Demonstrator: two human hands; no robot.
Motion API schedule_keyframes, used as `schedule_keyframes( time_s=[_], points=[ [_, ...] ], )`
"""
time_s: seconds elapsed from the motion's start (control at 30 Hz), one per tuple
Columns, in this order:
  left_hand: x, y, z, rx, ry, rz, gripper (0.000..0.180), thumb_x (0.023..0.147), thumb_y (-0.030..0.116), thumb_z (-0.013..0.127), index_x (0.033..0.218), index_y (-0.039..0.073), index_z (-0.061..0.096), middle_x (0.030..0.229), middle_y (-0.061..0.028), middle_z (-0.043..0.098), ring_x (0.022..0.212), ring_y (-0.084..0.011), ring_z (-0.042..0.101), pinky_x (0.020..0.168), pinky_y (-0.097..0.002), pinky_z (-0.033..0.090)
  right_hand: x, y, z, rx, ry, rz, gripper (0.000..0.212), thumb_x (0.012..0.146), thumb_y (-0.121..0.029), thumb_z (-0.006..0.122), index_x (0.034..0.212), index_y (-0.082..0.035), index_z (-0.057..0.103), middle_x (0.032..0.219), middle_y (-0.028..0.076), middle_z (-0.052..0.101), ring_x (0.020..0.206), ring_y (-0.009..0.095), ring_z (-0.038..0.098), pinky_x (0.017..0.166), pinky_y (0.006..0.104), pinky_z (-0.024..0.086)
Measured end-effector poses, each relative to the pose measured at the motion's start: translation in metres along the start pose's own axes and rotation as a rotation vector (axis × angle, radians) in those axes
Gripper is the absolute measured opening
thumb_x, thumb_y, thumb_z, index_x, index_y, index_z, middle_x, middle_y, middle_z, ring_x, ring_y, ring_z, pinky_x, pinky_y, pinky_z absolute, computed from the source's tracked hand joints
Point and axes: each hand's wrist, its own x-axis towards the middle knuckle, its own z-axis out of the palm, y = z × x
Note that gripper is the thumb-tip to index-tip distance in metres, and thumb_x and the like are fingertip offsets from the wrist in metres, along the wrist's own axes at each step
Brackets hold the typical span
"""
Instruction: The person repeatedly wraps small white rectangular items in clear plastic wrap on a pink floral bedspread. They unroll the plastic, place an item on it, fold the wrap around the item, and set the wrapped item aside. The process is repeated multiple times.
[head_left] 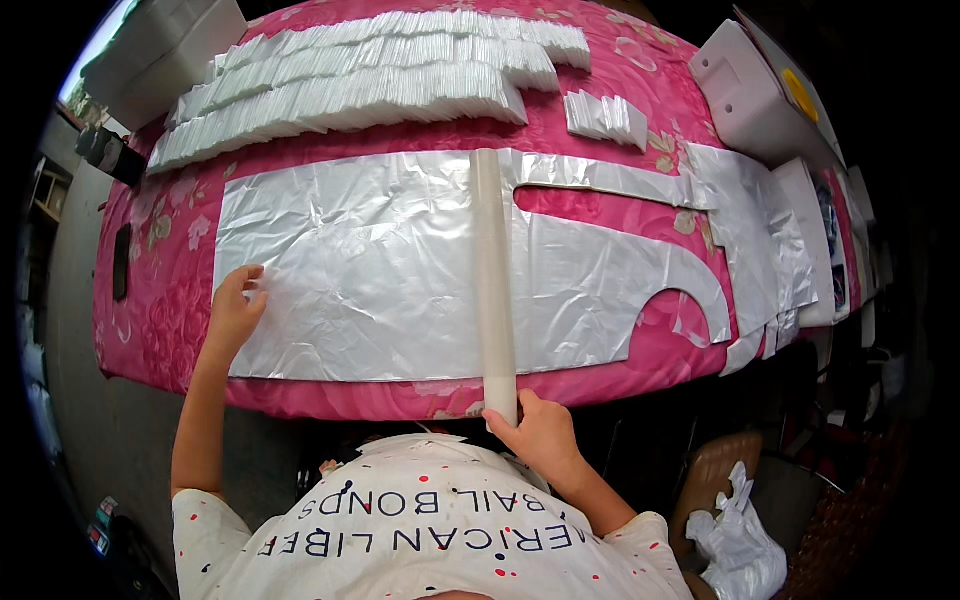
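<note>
A thin silvery-white plastic sheet [350, 270] with a long slot and a rounded cut-out at its right end, apron-like in shape, lies spread on the table. Across its middle, running from far to near, rests a long pale tube [490, 260]. My right hand [540, 432] grips the tube's near end, at the table's front edge. On the sheet's left edge is my left hand [237, 308], its thumb and fingers apart and holding nothing.
A pink flowered cloth [165, 345] covers the table. Rows of folded white packets [350, 85] line the back, with a smaller stack [606, 120] to their right. More crumpled plastic sheeting [755, 225] and white boxes [745, 90] stand right. A dark bottle [110, 155] is far left.
</note>
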Motion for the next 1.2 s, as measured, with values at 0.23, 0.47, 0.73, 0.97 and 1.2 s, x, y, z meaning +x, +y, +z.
schedule_keyframes(
  time_s=[0.23, 0.47, 0.73, 0.97, 1.2],
  points=[
    [0.002, 0.123, 0.088, -0.095, -0.024, 0.524, 0.042, 0.078, 0.001, 0.056, 0.12, -0.001, 0.048, 0.125, -0.0156, 0.048, 0.114, -0.0329, 0.047, 0.095, -0.0381, 0.04, -0.008, -0.003, 0.002, 0.129, -0.075, 0.058, 0.047, 0.075, -0.043, 0.062, 0.079, 0.004, 0.058, 0.068, 0.022, 0.062, 0.063, 0.037, 0.062, 0.062, 0.0423, 0.049],
    [-0.005, 0.154, 0.172, 0.026, -0.229, 0.61, 0.06, 0.082, 0.015, 0.048, 0.134, -0.009, 0.027, 0.142, -0.0235, 0.025, 0.134, -0.0348, 0.021, 0.109, -0.0426, 0.019, -0.005, 0.005, -0.004, 0.006, -0.108, 0.019, 0.048, 0.075, -0.045, 0.061, 0.079, 0.003, 0.059, 0.067, 0.021, 0.062, 0.064, 0.037, 0.062, 0.063, 0.0422, 0.049],
    [-0.007, 0.152, 0.181, 0.264, -0.245, 0.6, 0.065, 0.082, 0.023, 0.043, 0.135, -0.011, 0.024, 0.144, -0.0245, 0.021, 0.136, -0.0346, 0.016, 0.111, -0.0424, 0.013, 0.031, -0.005, -0.033, 0.052, -0.197, -0.038, 0.056, 0.077, -0.052, 0.06, 0.074, 0.004, 0.063, 0.065, 0.019, 0.062, 0.062, 0.033, 0.062, 0.058, 0.0386, 0.049],
    [-0.005, 0.154, 0.184, 0.262, -0.193, 0.627, 0.06, 0.085, 0.023, 0.038, 0.132, -0.013, 0.029, 0.141, -0.0272, 0.027, 0.135, -0.0362, 0.02, 0.111, -0.0433, 0.013, 0.175, -0.015, -0.063, 0.529, -0.244, 0.077, 0.058, 0.086, -0.054, 0.052, 0.082, 0.003, 0.066, 0.07, 0.008, 0.064, 0.062, 0.014, 0.061, 0.059, 0.024, 0.05],
    [-0.006, 0.156, 0.181, 0.301, -0.202, 0.62, 0.06, 0.084, 0.022, 0.037, 0.133, -0.012, 0.029, 0.141, -0.0269, 0.027, 0.135, -0.0359, 0.021, 0.111, -0.0431, 0.013, 0.279, -0.024, -0.062, 1.868, 0.036, 0.123, 0.027, 0.089, -0.026, 0.056, 0.098, 0.0, 0.059, 0.094, 0.011, 0.064, 0.089, 0.021, 0.062, 0.082, 0.032, 0.049]
  ],
)
